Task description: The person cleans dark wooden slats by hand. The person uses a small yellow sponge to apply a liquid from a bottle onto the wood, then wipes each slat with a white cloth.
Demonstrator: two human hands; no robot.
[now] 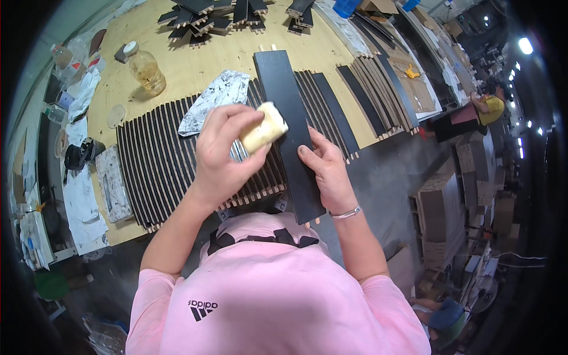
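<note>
One broad, pale yellow table [183, 68] spreads out in front of the person, carrying most of the work. Across its near side runs a long row of narrow dark pieces [160, 160], set side by side with light pegs at their near ends; a smaller row of brown and black strips [378, 94] lies to the right, and a loose heap of dark pieces [198, 26] lies at the far side. Judging by this, the work is partway through a batch: one piece is in hand and many lie around it, though I cannot tell which of them are finished. The black board [278, 77] being worked slants over the right part of the long row, pegs showing at both ends. The right hand [328, 174] grips its right edge, thumb on the face and fingers around the side. Left of the board lies a crumpled, stained white sheet [216, 100]. Among the containers, a clear bottle [147, 71] at the far left holds some amber liquid, and a black pot [80, 155] stands at the left edge, its contents not readable. Smallest is the cream sponge [263, 131], pinched between thumb and fingers of the left hand [220, 155] by the board's left edge; whether it touches is unclear.
</note>
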